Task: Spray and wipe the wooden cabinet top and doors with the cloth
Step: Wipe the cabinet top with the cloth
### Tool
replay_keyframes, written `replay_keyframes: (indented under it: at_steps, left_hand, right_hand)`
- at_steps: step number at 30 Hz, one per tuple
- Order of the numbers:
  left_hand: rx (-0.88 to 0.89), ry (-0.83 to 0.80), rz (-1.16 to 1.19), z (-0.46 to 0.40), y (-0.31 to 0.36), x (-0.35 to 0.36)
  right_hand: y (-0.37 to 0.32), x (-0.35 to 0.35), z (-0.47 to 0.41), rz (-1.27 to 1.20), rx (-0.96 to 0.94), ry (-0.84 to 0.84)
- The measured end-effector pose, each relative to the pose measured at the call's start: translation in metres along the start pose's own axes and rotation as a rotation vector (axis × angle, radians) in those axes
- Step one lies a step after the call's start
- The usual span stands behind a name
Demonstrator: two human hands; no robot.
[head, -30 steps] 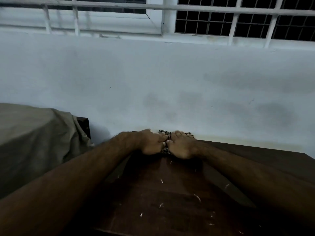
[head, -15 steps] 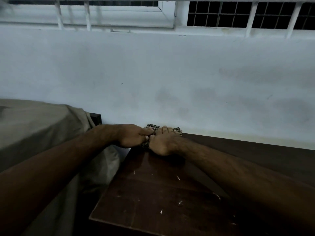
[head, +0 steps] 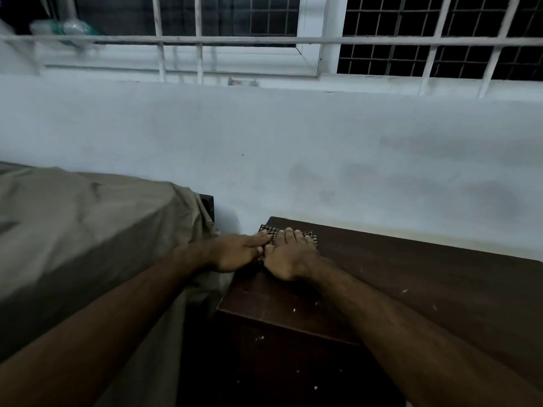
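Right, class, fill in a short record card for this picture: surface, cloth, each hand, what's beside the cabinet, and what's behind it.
surface: dark wooden cabinet top, scattered with pale specks
cloth: checked cloth at the far left corner, near the wall
left hand: left hand presses on the cloth, fingers extended
right hand: right hand lies flat on the cloth, beside the left
beside cabinet: olive fabric cover to the left
behind: white wall, barred window above
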State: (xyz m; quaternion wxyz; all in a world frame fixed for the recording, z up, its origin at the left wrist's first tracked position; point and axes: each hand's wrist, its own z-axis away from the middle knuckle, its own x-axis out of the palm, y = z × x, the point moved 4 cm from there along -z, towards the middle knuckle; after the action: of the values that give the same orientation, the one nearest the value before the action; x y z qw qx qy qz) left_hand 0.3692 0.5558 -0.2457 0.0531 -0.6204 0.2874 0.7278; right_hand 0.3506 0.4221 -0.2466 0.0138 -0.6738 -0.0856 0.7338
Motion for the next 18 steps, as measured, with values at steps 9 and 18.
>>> replay_keyframes:
  at_steps: [9, 18]
  left_hand:
    - [0.051, 0.072, -0.178, 0.120, 0.045, 0.030]
    - [-0.046, 0.051, -0.265, 0.096, 0.049, 0.012]
  right_hand:
    - [-0.032, 0.025, 0.106, -0.010, -0.116, 0.069]
    - [-0.024, 0.010, 0.080, 0.014, -0.095, 0.030]
